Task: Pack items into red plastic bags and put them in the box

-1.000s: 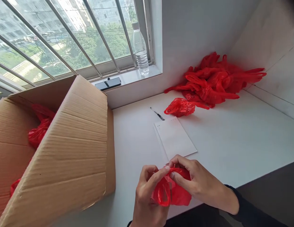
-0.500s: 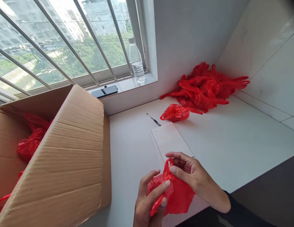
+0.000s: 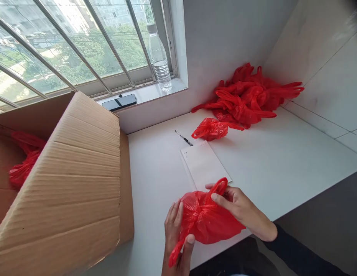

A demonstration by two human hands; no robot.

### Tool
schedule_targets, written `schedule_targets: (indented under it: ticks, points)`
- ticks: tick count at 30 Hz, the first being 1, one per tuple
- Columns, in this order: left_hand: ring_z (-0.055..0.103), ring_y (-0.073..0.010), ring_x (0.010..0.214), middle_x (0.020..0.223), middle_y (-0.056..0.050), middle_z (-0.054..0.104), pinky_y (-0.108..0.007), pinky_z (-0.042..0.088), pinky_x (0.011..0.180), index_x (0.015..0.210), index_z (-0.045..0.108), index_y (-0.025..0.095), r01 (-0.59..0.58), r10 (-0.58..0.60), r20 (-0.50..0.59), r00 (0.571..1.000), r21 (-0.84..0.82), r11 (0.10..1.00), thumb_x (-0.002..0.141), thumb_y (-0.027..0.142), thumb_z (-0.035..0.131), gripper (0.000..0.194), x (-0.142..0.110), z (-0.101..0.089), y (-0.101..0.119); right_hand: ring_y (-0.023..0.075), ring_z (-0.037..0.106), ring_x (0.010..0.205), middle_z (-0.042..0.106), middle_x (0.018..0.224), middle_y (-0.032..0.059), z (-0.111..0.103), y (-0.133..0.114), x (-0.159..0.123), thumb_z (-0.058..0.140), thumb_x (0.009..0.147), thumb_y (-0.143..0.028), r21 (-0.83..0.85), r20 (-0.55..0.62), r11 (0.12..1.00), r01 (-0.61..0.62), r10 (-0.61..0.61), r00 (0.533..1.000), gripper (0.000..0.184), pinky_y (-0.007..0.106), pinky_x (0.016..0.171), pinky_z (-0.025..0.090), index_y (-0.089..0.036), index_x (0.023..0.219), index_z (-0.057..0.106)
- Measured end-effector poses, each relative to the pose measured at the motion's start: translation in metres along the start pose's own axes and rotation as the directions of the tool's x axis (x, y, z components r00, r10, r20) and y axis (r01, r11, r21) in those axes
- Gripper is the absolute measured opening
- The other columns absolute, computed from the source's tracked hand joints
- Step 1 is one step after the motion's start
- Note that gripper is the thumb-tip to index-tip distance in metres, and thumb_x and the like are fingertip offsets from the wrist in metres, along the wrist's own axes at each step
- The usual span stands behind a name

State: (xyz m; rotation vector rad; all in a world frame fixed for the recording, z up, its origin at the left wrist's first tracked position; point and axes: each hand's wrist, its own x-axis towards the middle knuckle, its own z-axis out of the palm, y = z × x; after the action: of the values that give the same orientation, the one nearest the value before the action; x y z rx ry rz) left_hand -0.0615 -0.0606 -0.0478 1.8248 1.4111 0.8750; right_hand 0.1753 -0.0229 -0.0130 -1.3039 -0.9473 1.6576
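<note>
While the white tabletop [image 3: 270,161] stretches off to the right, the cardboard box [image 3: 83,180] stands on the left, the heap of red bags [image 3: 250,94] lies far right, and the red bag [image 3: 218,226] is between my hands at the near edge. Its body runs longest from left to right, its two loops on a slant: my right hand [image 3: 237,205] pinches the far right one between thumb and fingers, and the near left one trails across my left hand [image 3: 171,234], whose fingers and thumb stand apart against the bag's side; whether they grip, I cannot tell.

The tabletop is smooth, the box ribbed and corrugated, the heap limp and tangled. My bag is thin, glossy plastic, bulging, its creases fanning from a gathered middle. Beyond it come a crumpled red bundle [image 3: 209,129], a flat rectangular notepad [image 3: 205,163] and a slim pen [image 3: 184,138].
</note>
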Motion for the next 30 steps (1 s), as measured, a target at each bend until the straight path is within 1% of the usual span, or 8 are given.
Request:
schedule_targets:
  ticks: [3, 6, 9, 12, 16, 20, 25, 30]
  points:
    - [0.020, -0.0297, 0.157, 0.168, -0.008, 0.032, -0.056, 0.027, 0.126, 0.163, 0.024, 0.026, -0.273, 0.247, 0.128, 0.961, 0.259, 0.927, 0.109, 0.031, 0.033, 0.055, 0.009, 0.014, -0.005, 0.0257, 0.057, 0.129, 0.058, 0.139, 0.0094, 0.013, 0.016, -0.002, 0.046, 0.108, -0.046, -0.316, 0.047, 0.922, 0.225, -0.222, 0.974, 0.039, 0.043, 0.110, 0.050, -0.027, 0.138, 0.063]
    - [0.018, -0.0281, 0.158, 0.169, -0.009, 0.031, -0.049, 0.017, 0.129, 0.162, 0.023, 0.015, -0.463, 0.378, 0.270, 0.886, 0.457, 0.759, 0.105, 0.016, 0.040, 0.060, 0.011, 0.029, -0.019, 0.0273, 0.042, 0.144, 0.048, 0.154, 0.0099, 0.019, 0.045, -0.002, 0.042, 0.109, -0.027, -0.668, 0.181, 0.575, 0.472, -0.490, 0.853, 0.046, 0.055, 0.120, 0.039, -0.030, 0.155, 0.043]
    - [0.019, -0.0276, 0.158, 0.170, -0.009, 0.028, -0.047, 0.015, 0.130, 0.162, 0.025, 0.013, -0.469, 0.352, 0.310, 0.883, 0.539, 0.700, 0.100, 0.008, 0.044, 0.065, 0.009, 0.042, -0.032, 0.0297, 0.034, 0.150, 0.043, 0.159, 0.0108, 0.016, 0.073, 0.002, 0.039, 0.103, -0.010, -0.837, 0.279, 0.281, 0.470, -0.519, 0.808, 0.061, 0.066, 0.120, 0.033, -0.026, 0.161, 0.029]
    - [0.021, -0.0271, 0.157, 0.170, -0.009, 0.030, -0.047, 0.015, 0.130, 0.161, 0.025, 0.012, -0.450, 0.320, 0.320, 0.892, 0.550, 0.704, 0.099, 0.010, 0.045, 0.066, 0.006, 0.047, -0.040, 0.0296, 0.031, 0.152, 0.043, 0.160, 0.0113, 0.011, 0.088, 0.007, 0.039, 0.101, -0.008, -0.870, 0.296, 0.191, 0.455, -0.537, 0.790, 0.065, 0.064, 0.119, 0.037, -0.022, 0.162, 0.023]
    - [0.022, -0.0264, 0.157, 0.169, -0.007, 0.031, -0.047, 0.014, 0.130, 0.162, 0.025, 0.014, -0.433, 0.291, 0.327, 0.899, 0.561, 0.706, 0.098, 0.010, 0.046, 0.067, 0.005, 0.048, -0.041, 0.0294, 0.029, 0.152, 0.040, 0.161, 0.0111, 0.008, 0.092, 0.010, 0.038, 0.101, -0.009, -0.871, 0.298, 0.176, 0.458, -0.552, 0.779, 0.067, 0.064, 0.119, 0.038, -0.021, 0.164, 0.018]
    - [0.021, -0.0252, 0.157, 0.170, -0.006, 0.030, -0.044, 0.010, 0.130, 0.161, 0.026, 0.014, -0.425, 0.283, 0.324, 0.903, 0.564, 0.708, 0.098, 0.008, 0.045, 0.067, 0.006, 0.048, -0.039, 0.0283, 0.026, 0.153, 0.035, 0.164, 0.0102, 0.008, 0.098, 0.013, 0.036, 0.101, -0.008, -0.863, 0.298, 0.224, 0.452, -0.497, 0.815, 0.068, 0.063, 0.120, 0.037, -0.021, 0.164, 0.013]
    - [0.021, -0.0240, 0.158, 0.170, -0.004, 0.030, -0.041, 0.009, 0.130, 0.162, 0.025, 0.013, -0.412, 0.288, 0.298, 0.910, 0.572, 0.710, 0.100, 0.008, 0.039, 0.063, 0.010, 0.049, -0.033, 0.0269, 0.025, 0.154, 0.032, 0.166, 0.0064, 0.005, 0.109, 0.015, 0.031, 0.106, -0.013, -0.826, 0.303, 0.289, 0.484, -0.495, 0.814, 0.064, 0.060, 0.123, 0.033, -0.025, 0.165, 0.010]
    - [0.028, -0.0234, 0.155, 0.166, -0.004, 0.038, -0.038, 0.024, 0.127, 0.159, 0.034, 0.018, -0.313, 0.311, 0.071, 0.948, 0.396, 0.863, 0.110, 0.026, 0.023, 0.051, 0.006, 0.039, -0.030, 0.0233, 0.032, 0.151, 0.034, 0.165, 0.0019, -0.005, 0.100, 0.007, 0.032, 0.111, -0.029, -0.726, 0.138, 0.546, 0.418, -0.479, 0.867, 0.054, 0.049, 0.122, 0.039, -0.031, 0.163, 0.020]
